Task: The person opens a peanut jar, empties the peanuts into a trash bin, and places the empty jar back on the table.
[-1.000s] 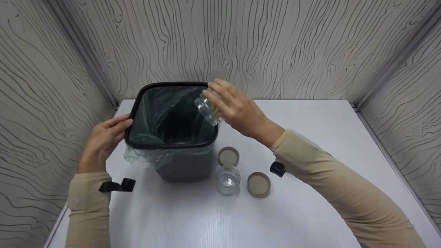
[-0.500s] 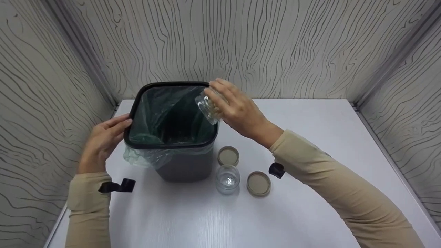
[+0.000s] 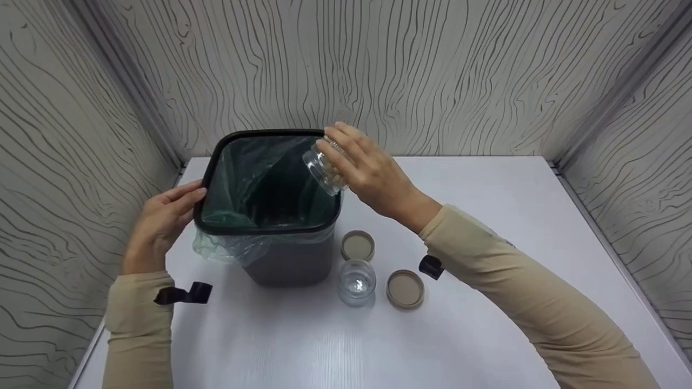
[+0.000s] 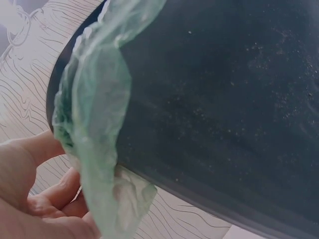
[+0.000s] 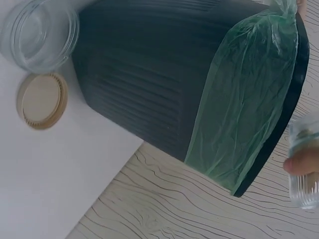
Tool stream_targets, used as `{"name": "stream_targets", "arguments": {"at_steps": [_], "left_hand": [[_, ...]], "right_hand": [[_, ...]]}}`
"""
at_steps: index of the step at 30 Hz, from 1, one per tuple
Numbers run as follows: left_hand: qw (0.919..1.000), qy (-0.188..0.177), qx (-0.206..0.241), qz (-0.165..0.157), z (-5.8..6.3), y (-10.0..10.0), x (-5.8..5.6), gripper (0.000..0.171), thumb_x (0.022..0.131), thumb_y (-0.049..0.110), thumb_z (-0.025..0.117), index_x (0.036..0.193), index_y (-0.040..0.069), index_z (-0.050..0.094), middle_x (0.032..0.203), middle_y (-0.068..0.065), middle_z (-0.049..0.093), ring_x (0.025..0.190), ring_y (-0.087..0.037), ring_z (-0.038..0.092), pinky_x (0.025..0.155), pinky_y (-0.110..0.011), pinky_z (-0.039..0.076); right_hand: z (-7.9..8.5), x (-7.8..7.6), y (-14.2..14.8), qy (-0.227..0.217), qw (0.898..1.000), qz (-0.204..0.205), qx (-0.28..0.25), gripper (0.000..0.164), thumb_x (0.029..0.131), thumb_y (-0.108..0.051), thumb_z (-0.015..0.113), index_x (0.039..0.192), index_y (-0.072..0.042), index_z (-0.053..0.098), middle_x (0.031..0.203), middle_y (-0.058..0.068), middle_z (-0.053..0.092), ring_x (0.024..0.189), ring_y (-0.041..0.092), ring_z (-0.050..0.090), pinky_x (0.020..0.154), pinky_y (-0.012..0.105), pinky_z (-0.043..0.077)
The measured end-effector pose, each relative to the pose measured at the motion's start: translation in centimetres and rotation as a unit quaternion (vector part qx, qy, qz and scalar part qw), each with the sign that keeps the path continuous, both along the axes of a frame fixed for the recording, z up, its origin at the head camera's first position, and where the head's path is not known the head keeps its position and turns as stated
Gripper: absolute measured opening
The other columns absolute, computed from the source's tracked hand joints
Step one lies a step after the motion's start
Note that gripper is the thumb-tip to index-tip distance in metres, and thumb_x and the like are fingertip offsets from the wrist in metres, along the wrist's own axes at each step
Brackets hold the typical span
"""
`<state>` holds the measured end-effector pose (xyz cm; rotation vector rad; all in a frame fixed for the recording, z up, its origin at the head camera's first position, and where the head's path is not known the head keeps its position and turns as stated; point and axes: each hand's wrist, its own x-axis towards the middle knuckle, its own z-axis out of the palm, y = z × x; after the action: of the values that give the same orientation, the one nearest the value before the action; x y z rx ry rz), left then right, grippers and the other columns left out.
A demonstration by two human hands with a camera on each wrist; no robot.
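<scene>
A dark grey trash bin [image 3: 292, 259], lined with a green plastic bag [image 3: 232, 178], stands on the white table. My left hand [image 3: 162, 221] holds the bin's left rim, thumb at the edge; the left wrist view shows the other fingers partly behind the bag's overhang [image 4: 102, 114]. Over the right rim, my right hand [image 3: 373, 173] grips a clear ribbed glass jar [image 3: 323, 174]. The jar is tipped, mouth down and left towards the bin's opening. Something pale shows through its glass, though the fingers hide much of it.
Right of the bin's base stands a second clear glass jar [image 3: 357, 283], upright and without its lid. Two beige lids lie near it: one behind [image 3: 357, 246], one to the right [image 3: 405, 289]. Wood-patterned panels [image 3: 346, 70] enclose the table at the back and sides.
The tipped jar and my right hand have shifted only slightly, in small back-and-forth motion above the rim. My left hand keeps its place on the bin.
</scene>
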<state>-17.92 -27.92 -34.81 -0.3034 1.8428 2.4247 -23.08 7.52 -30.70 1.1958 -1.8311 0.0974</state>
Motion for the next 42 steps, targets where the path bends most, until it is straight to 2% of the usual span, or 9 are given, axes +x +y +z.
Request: {"name": "stream_targets", "arguments": {"at_steps": [7, 13, 24, 32, 42], "left_hand": [[1.0, -0.006, -0.007, -0.004, 0.1, -0.1, -0.1, 0.01, 0.084, 0.013, 0.073, 0.089, 0.021, 0.074, 0.099, 0.011, 0.066, 0.089, 0.0, 0.065, 0.082, -0.011, 0.054], [1.0, -0.004, 0.005, -0.007, 0.1, -0.1, -0.1, 0.011, 0.085, 0.011, 0.072, 0.089, 0.021, 0.075, 0.097, 0.011, 0.068, 0.088, -0.001, 0.066, 0.082, -0.011, 0.054], [1.0, -0.004, -0.003, -0.007, 0.0, -0.4, -0.1, 0.011, 0.086, 0.013, 0.071, 0.09, 0.023, 0.074, 0.101, 0.013, 0.065, 0.09, 0.001, 0.065, 0.083, -0.01, 0.053], [0.9999, 0.001, 0.001, -0.011, 0.0, -0.6, -0.1, 0.012, 0.087, 0.012, 0.07, 0.092, 0.022, 0.074, 0.098, 0.013, 0.069, 0.091, 0.0, 0.066, 0.082, -0.011, 0.053], [0.9997, -0.003, 0.019, -0.012, 0.1, -0.7, -0.2, 0.013, 0.087, 0.009, 0.069, 0.09, 0.02, 0.076, 0.096, 0.011, 0.071, 0.089, -0.001, 0.066, 0.082, -0.012, 0.054]], "right_hand": [[0.5, 0.1, 0.2, 0.005, 1.0, -0.001, 0.0, 0.045, 0.088, 0.013, 0.052, 0.13, -0.001, 0.055, 0.132, 0.019, 0.057, 0.125, 0.033, 0.055, 0.104, 0.036, 0.05], [0.9, 0.1, 0.2, 0.002, 1.0, -0.001, 0.004, 0.046, 0.088, 0.015, 0.048, 0.131, 0.0, 0.054, 0.132, 0.02, 0.057, 0.126, 0.033, 0.054, 0.106, 0.036, 0.05], [0.5, 0.2, -0.6, 0.055, 0.998, -0.03, 0.025, 0.04, 0.093, 0.008, 0.049, 0.131, -0.003, 0.055, 0.132, 0.016, 0.058, 0.125, 0.029, 0.055, 0.106, 0.032, 0.049], [0.0, -0.1, -1.0, 0.104, 0.993, -0.035, 0.045, 0.035, 0.093, 0.002, 0.056, 0.128, -0.003, 0.058, 0.129, 0.016, 0.061, 0.123, 0.028, 0.058, 0.105, 0.033, 0.05], [-0.5, 0.0, -1.5, 0.117, 0.991, -0.04, 0.044, 0.035, 0.092, -0.002, 0.059, 0.127, -0.004, 0.059, 0.129, 0.015, 0.062, 0.123, 0.027, 0.059, 0.108, 0.032, 0.048]]}}
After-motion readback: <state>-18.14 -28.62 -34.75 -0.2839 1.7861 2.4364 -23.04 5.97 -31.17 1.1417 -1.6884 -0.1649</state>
